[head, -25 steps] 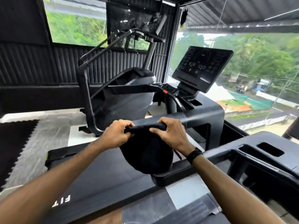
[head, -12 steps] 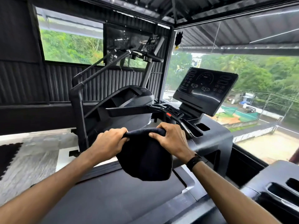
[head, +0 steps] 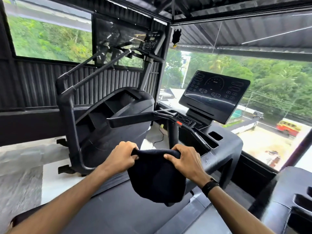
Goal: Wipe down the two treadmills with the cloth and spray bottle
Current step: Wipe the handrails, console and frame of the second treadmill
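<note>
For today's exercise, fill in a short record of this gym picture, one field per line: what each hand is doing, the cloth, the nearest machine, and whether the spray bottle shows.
left hand: left hand grips the cloth's top edge
right hand: right hand grips the same edge
cloth: dark cloth hangs between both hands
nearest machine: treadmill, console screen unlit
spray bottle: not in view

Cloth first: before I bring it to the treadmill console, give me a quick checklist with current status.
1. Left hand grips cloth: ok.
2. Right hand grips cloth: ok.
3. Cloth hangs free of the treadmill belt: ok.
4. Console screen unobstructed ahead: ok.
5. Spray bottle in sight: not ok, none in view.
6. Cloth damp: cannot tell.
</note>
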